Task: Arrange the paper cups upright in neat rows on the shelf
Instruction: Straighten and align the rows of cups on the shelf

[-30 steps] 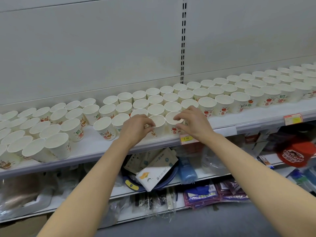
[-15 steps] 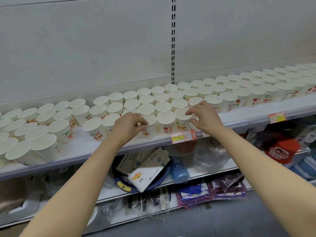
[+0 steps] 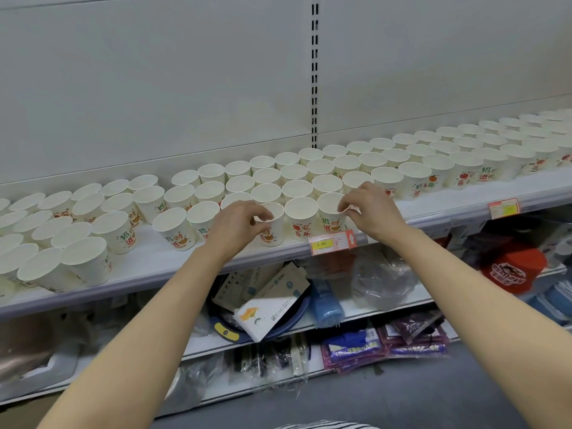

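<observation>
Paper cups, white with red and green print, standing upright in rows along the upper shelf, the left-hand group looser; three front cups side by side just behind the yellow price tag. Left hand curled with fingertips on the rim of the left front cup, right hand pinching the rim of the right front cup, middle front cup untouched between them. Below: lower shelf with paper packets, a clear plastic bag and a red cap.
</observation>
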{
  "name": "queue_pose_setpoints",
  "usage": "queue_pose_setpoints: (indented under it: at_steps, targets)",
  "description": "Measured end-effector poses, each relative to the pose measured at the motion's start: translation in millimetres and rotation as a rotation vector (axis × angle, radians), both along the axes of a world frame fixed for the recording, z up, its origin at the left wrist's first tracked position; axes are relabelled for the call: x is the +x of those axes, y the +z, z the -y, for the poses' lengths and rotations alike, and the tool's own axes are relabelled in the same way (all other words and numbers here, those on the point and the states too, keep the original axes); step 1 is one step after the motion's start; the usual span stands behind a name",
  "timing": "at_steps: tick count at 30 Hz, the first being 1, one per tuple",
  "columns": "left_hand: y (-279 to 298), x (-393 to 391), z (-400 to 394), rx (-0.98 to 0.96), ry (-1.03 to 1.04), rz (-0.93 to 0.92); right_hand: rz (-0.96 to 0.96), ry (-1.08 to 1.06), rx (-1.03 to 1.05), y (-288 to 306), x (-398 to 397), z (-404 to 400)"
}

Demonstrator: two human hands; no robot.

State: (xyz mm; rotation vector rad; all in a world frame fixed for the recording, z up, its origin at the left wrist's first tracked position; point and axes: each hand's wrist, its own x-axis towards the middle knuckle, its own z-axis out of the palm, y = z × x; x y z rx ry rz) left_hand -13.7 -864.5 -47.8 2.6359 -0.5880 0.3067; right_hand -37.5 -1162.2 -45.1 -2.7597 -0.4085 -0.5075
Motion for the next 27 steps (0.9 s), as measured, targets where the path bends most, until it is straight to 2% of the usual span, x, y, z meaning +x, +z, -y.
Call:
queue_pose_setpoints:
  at_steps: [7, 15, 19, 27]
  targets:
    - [9, -2, -4, -0.007, 0.019, -0.035, 0.173, 0.065, 0.063, 5, 4, -23]
    - [15, -27, -51, 0.023, 0.092, 0.2, 0.387, 0.211, 0.117, 9, 4, -96]
    - [9, -32, -97, 0.029, 0.196, 0.233, 0.404, 0.302, 0.083, 5, 11, -135]
    - [27, 0, -199, 0.042, 0.44, 0.174, 0.32, 0.396, 0.07, -12, 24, -241]
